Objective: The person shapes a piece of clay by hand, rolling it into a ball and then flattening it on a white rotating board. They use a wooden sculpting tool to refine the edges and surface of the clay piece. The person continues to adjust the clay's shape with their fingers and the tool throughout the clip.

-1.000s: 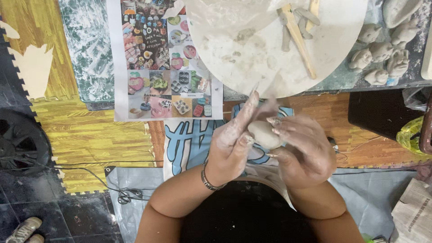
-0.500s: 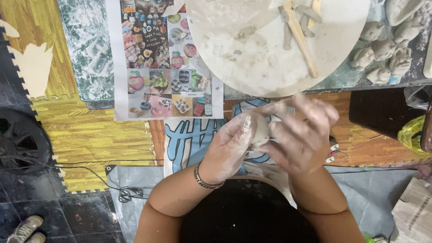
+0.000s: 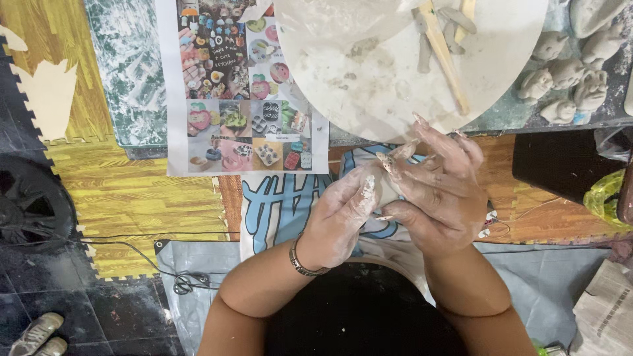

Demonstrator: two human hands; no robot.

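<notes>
Sitting over the round white board (image 3: 369,86) on the counter (image 3: 514,115), with the printed picture sheet (image 3: 244,92) to its left, I cup a pale clay lump (image 3: 384,188) between both palms. My right hand (image 3: 438,194) wraps it from above; my left hand (image 3: 339,214) presses its side, just below the board's rim.

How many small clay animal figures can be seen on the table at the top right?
4 whole ones: one upper left, one lower left, one in the middle, one at the right. More clay above is cut off by the frame.
</notes>
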